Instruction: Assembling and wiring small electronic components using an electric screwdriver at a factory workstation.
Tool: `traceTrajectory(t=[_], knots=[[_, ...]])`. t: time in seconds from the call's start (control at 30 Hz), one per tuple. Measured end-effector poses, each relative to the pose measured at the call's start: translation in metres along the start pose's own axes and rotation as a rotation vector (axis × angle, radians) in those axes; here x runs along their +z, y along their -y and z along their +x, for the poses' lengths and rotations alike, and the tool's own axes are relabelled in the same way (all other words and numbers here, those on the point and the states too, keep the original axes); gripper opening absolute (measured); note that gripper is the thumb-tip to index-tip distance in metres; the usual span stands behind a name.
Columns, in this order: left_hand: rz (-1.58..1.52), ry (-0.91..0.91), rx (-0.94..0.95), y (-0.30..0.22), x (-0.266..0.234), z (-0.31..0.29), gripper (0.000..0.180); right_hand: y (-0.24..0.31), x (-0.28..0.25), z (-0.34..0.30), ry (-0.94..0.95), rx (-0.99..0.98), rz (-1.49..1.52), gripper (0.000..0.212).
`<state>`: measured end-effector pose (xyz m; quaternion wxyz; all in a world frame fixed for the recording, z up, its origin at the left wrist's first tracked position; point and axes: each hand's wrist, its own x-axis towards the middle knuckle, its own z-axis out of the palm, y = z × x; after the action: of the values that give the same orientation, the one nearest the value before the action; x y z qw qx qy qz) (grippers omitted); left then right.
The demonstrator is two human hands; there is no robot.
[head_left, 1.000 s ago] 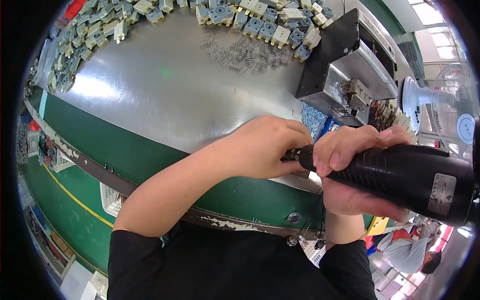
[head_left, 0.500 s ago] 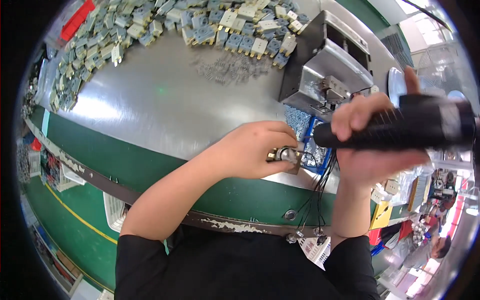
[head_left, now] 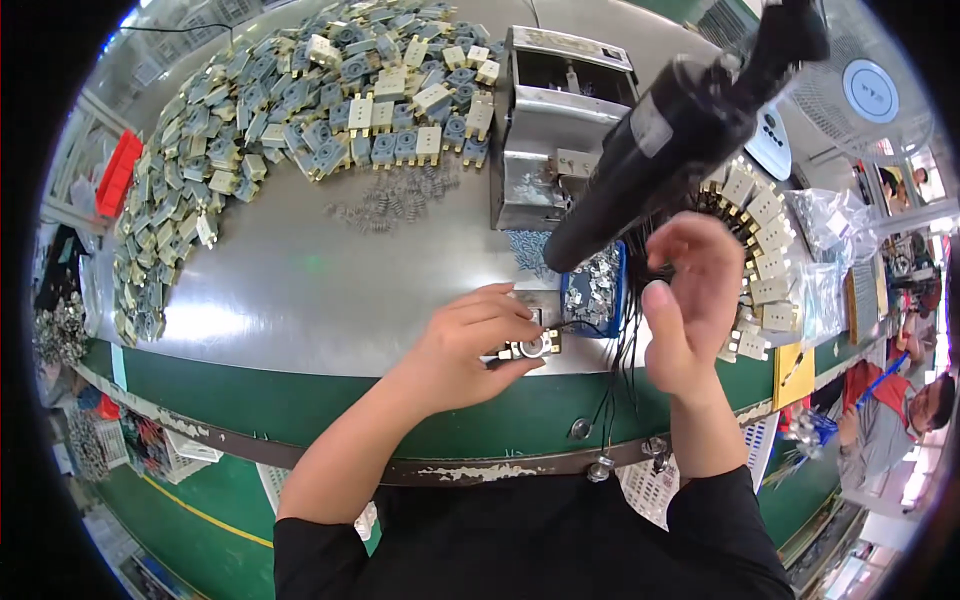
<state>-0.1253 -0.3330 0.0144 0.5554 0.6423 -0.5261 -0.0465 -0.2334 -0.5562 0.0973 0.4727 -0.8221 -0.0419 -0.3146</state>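
My left hand (head_left: 478, 345) is closed around a small part (head_left: 537, 347) with a round metal disc and brass terminals, resting at the front edge of the steel worktop. Its fingers hide part of it. Away to the right, my right hand (head_left: 698, 305) is raised with thumb and fingers apart and holds nothing. A black power screwdriver (head_left: 640, 165) hangs tilted above that hand, not touching it. Its lower end covers the corner of a blue tray (head_left: 621, 285) of small metal pieces. Beside the tray lie many small screws (head_left: 525, 250).
Grey and cream switch-like parts (head_left: 300, 100) are heaped along the back and left. Loose springs (head_left: 395, 200) lie before them. A steel box fixture (head_left: 525, 200) stands beyond the tray. Black leads (head_left: 622, 345) hang over the front edge. More cream parts (head_left: 770, 235) curve round at right.
My right hand has let go of the power screwdriver, which now hangs higher, tilted. My left hand still holds the small part. The view has shifted.
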Motion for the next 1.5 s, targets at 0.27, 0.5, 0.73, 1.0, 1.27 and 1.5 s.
traceTrajectory(t=[0.27,0.5,0.73,1.0,1.27,1.5], knots=[[0.093,-0.079,0.134,-0.003,0.005,0.003,0.033,0.011,0.013,-0.024,0.600,0.003,-0.294,0.052],[0.229,-0.254,0.178,-0.018,0.011,0.003,0.037,0.001,0.020,-0.040,0.354,-0.138,-0.421,0.049],[0.197,-0.273,0.128,-0.021,0.021,-0.017,0.044,0.002,0.011,-0.038,0.361,-0.185,-0.372,0.033],[0.056,-0.196,0.241,-0.023,0.011,-0.006,0.064,-0.025,-0.076,-0.027,-0.377,-0.525,-0.959,0.047],[0.149,-0.136,0.259,-0.023,0.015,-0.008,0.031,-0.002,-0.100,-0.049,-0.477,0.015,-1.314,0.055],[0.097,-0.091,0.340,-0.024,0.021,0.000,0.024,-0.005,-0.109,-0.073,-0.385,-0.084,-1.286,0.039]])
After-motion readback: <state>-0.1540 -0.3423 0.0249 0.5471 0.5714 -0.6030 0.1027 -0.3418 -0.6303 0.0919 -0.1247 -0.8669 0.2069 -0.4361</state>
